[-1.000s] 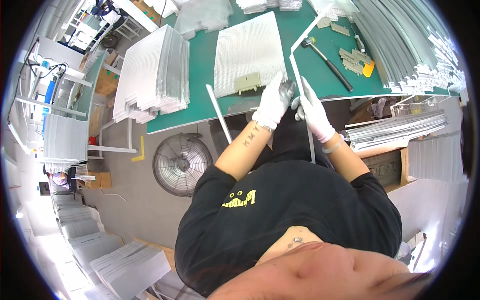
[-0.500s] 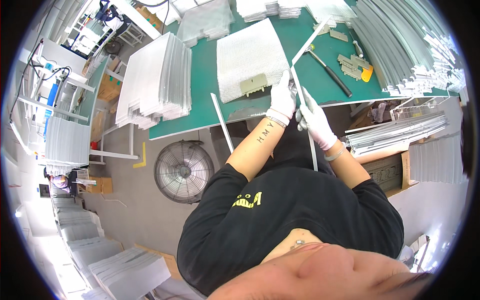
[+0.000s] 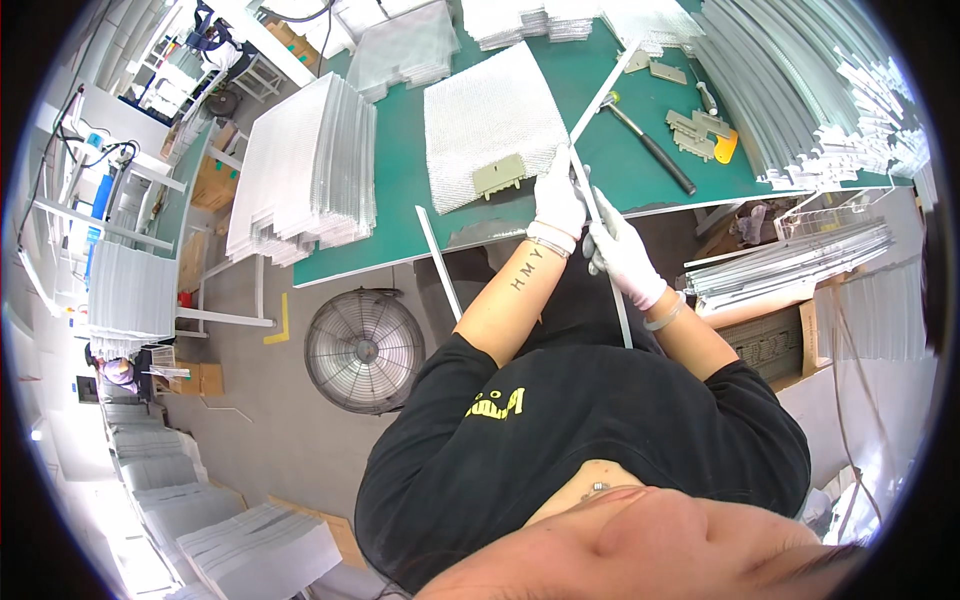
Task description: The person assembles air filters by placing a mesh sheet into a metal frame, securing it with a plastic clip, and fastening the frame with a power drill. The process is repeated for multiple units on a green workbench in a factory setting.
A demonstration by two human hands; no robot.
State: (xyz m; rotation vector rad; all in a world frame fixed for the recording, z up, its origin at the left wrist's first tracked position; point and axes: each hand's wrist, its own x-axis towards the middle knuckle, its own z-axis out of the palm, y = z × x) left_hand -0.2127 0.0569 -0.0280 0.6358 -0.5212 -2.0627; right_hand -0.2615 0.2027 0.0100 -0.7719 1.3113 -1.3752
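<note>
In white gloves, my left hand [image 3: 560, 200] and my right hand [image 3: 627, 262] are closed on a thin silver metal strip [image 3: 582, 180] at the table's near edge. It bends just beyond my left fingers; one length slants away over the table, the other runs down toward my body. Another length of similar strip [image 3: 437, 258] slants down left of my left forearm; whether the two join is hidden. Just beyond my left hand lies a silver mesh panel [image 3: 490, 115], with a small grey-green notched plate [image 3: 499, 177] on its near edge.
The green table [image 3: 400, 140] holds a stack of mesh panels [image 3: 300, 165] at left and long silver strips [image 3: 775, 90] at right. A hammer [image 3: 652, 148], grey-green plates [image 3: 695, 132] and a yellow-orange piece [image 3: 727, 147] lie right of my hands. A floor fan [image 3: 364, 350] stands below.
The whole view has shifted slightly, with the table's things appearing a little further left. Both hands keep their hold on the strip, and its bend is about the same.
</note>
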